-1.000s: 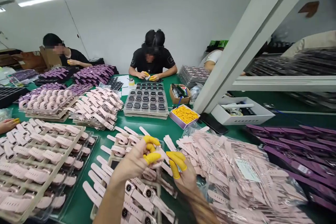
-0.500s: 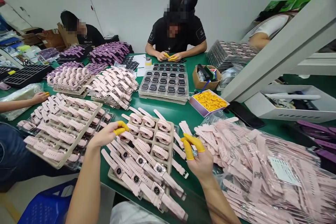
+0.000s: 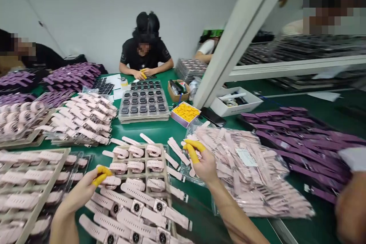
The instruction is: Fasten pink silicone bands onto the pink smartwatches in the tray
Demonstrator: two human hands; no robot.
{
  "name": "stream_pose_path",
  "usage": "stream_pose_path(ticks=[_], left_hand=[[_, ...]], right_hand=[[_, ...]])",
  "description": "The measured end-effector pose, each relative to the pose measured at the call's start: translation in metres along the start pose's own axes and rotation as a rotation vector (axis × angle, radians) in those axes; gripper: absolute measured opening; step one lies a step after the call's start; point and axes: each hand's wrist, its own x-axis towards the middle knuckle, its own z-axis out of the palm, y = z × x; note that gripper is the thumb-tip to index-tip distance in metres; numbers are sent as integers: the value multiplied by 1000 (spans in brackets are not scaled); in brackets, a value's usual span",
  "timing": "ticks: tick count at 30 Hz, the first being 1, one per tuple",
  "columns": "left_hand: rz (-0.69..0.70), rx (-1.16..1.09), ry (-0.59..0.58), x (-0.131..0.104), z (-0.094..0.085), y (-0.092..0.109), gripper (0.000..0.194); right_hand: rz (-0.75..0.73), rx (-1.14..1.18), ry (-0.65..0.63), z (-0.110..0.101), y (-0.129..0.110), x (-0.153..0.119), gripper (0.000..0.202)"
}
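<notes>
Yellow finger cots cover the thumb and forefinger of each hand. My left hand (image 3: 81, 188) is closed at the left edge of a beige compartment tray (image 3: 168, 183), pinching the strap of a pink watch (image 3: 110, 182). Coiled pink watches sit in the tray's cells, and several with straps laid out straight, such as one watch (image 3: 137, 207), lie across its near part. My right hand (image 3: 204, 164) is closed in a pinch right of the tray, beside a loose pink strap (image 3: 177, 150) and bagged pink straps (image 3: 228, 152). What its fingertips hold, if anything, I cannot make out.
Stacked trays of pink watches (image 3: 23, 198) stand at left. Ahead are clear trays of dark square pieces (image 3: 143, 108), a box of yellow finger cots (image 3: 185, 114) and a white post (image 3: 228, 45). Purple straps (image 3: 303, 141) and a blurred arm (image 3: 351, 206) are at right. A co-worker (image 3: 145, 53) sits opposite.
My view has swung right, so the table's contents appear further left and more purple straps show. Both hands remain pinched, the left at the tray's edge, the right near the bagged straps.
</notes>
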Motion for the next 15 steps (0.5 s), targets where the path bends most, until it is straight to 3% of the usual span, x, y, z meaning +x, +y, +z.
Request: stream_pose_path(ticks=[3, 7, 11, 15], left_hand=[[31, 15, -51, 7, 3, 3, 26], [103, 82, -125, 10, 19, 17, 30], [148, 149, 17, 11, 36, 8, 39], [241, 210, 153, -5, 44, 1, 33]], right_hand=[[66, -112, -22, -6, 15, 40, 21], [126, -274, -93, -4, 50, 112, 27], [163, -365, -180, 11, 78, 172, 28], [161, -383, -243, 30, 94, 196, 31]])
